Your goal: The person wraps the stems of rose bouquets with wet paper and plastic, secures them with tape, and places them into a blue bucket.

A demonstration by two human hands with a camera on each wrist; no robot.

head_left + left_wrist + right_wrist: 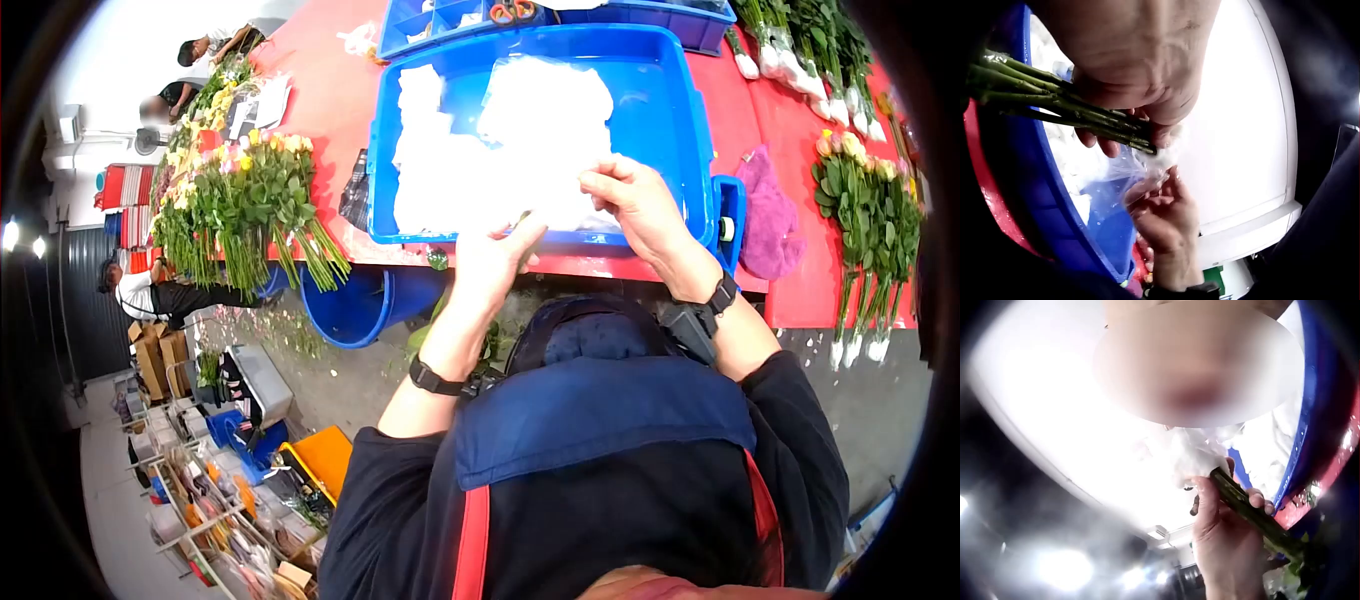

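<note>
Stems (1029,97) gripped in L hand (500,245), white wad (1161,157) at cut ends, R hand (645,210) on clear film (1124,165).

L hand: fingers curled round the stems, thumb laid along them close to the cut ends. R hand: fingers bent, tips pinching film at the wad; R wrist cam has that hand blurred, so exact finger spacing can't tell. Hands close tog. Wad touches stem ends, film gathered about it. Stems run off to the left in L wrist view; can't make them out in head view, too much glare.

Both hands over near edge of blue tray (650,110), on red table (330,75). Tray holds white material (545,105), mostly left & mid, blown out by light.

Rest of table: compartment box (403,28) on far side, w/ orange-handled scissors (512,12) btwn it and tray. Purple cloth (768,215) just right of tray. Rose bunch (870,205) further right, white-tipped bunches (810,60) far right. Lots of cut flowers (245,190) left. Blue bucket (345,305) below near table edge, left. Dark wristband (437,377) on L wrist, ppl working far left.
</note>
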